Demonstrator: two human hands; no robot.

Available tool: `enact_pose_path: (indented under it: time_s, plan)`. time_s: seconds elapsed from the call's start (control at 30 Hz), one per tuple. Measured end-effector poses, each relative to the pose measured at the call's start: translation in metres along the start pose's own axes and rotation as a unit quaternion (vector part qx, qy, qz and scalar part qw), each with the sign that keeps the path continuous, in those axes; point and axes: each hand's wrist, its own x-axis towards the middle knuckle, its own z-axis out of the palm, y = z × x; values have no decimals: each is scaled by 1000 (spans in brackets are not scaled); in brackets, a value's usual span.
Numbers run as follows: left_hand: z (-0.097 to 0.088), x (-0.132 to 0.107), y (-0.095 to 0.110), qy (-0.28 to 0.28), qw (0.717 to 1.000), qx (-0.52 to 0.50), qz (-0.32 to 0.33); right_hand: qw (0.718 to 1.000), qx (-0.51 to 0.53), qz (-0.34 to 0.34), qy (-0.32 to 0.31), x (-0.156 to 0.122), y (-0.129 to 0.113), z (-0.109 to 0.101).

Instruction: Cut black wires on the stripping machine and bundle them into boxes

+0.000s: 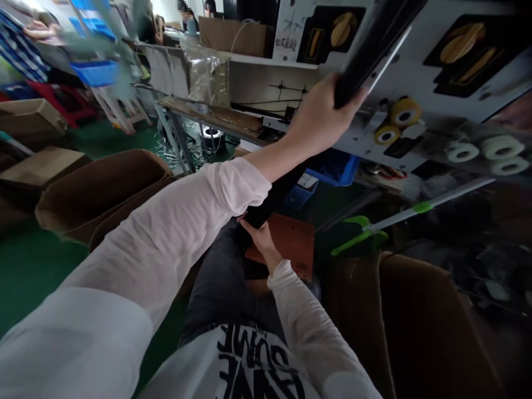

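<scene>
Nearest the viewer, one pale left sleeve [178, 233] spans the foreground. One long black bundle [368, 55] lies in both hands, its long axis oblique: it rises rightward from the right hand [262, 238], passes the left hand [320, 119] and points out of view at the top. The left hand is wrapped about its upper length; the right grasps its lower end, the fingers partly hidden. Beyond the left hand, one grey panel [411, 72] carries two gold knobs [343, 30] and two yellow rollers [405, 111]; three white rollers [502, 147] lie farther right. One reddish-brown board [295, 244] lies beside the right hand.
</scene>
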Motion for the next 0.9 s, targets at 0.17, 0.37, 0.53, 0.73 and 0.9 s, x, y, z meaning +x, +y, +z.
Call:
enact_pose_path:
  time_s: [0.17, 0.37, 0.53, 0.73, 0.9]
  plan:
    - [12, 15, 25, 18, 995, 62, 81, 999, -30, 20, 30, 3, 9, -36]
    - [32, 18, 34, 19, 990, 44, 130, 999, -22, -36, 25, 6, 2, -61]
    - [36, 16, 33, 29, 990, 10, 140, 995, -78, -25, 62, 5, 13, -97]
    - [39, 15, 38, -8, 989, -97, 109, 985, -141, -1, 104, 1, 24, -136]
    - [41, 9, 42, -44, 985, -115, 122, 979, -166, -11, 119, 0, 26, -149]
